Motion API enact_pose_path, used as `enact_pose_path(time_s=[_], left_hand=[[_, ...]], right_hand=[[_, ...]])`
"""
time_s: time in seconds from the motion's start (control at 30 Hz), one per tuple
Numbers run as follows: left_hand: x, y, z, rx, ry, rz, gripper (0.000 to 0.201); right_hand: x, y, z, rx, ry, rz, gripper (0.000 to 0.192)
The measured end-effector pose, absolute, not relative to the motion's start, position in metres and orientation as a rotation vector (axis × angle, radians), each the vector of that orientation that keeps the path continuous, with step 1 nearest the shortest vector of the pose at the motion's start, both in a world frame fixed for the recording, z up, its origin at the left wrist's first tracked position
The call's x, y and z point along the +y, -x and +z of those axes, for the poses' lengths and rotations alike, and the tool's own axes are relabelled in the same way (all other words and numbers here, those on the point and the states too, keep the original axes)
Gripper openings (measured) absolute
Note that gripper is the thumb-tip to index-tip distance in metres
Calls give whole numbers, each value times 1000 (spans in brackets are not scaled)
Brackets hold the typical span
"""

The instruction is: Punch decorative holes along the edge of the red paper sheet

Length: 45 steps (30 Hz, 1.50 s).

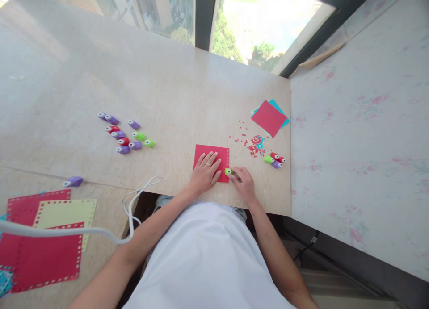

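Left hand (pixel 205 171) lies flat, fingers spread, pinning a square red paper sheet (pixel 212 162) to the smooth marble counter (pixel 174 94) — its punched right edge runs away from the body. At that edge the right hand (pixel 244 183) pinches a small glossy green plastic punch (pixel 228 171), just left of its fingertips — confetti scraps (pixel 256 144) lie beyond

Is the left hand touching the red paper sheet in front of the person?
Touching. The head view shows the left hand lying flat, fingers spread, on the red paper sheet.
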State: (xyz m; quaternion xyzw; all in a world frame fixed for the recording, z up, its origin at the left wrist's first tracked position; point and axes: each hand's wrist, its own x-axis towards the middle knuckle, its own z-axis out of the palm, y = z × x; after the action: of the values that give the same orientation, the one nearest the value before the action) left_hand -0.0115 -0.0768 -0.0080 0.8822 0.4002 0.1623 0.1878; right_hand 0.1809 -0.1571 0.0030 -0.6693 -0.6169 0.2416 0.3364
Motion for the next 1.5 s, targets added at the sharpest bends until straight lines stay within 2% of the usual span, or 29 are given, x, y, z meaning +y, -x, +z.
enact_pose_path(time_s=[0.63, 1.2, 1.5], left_hand=[[-74, 9, -6, 1132, -2434, 463, 45], [-74, 10, -4, 1126, -2387, 497, 41], [-73, 9, -4, 1127, -2389, 524, 41]], right_hand=[[-155, -178, 7, -1590, 1785, 585, 30], [-155, -178, 5, -1596, 1820, 567, 36], [-153, -179, 8, -1539, 1857, 674, 40]])
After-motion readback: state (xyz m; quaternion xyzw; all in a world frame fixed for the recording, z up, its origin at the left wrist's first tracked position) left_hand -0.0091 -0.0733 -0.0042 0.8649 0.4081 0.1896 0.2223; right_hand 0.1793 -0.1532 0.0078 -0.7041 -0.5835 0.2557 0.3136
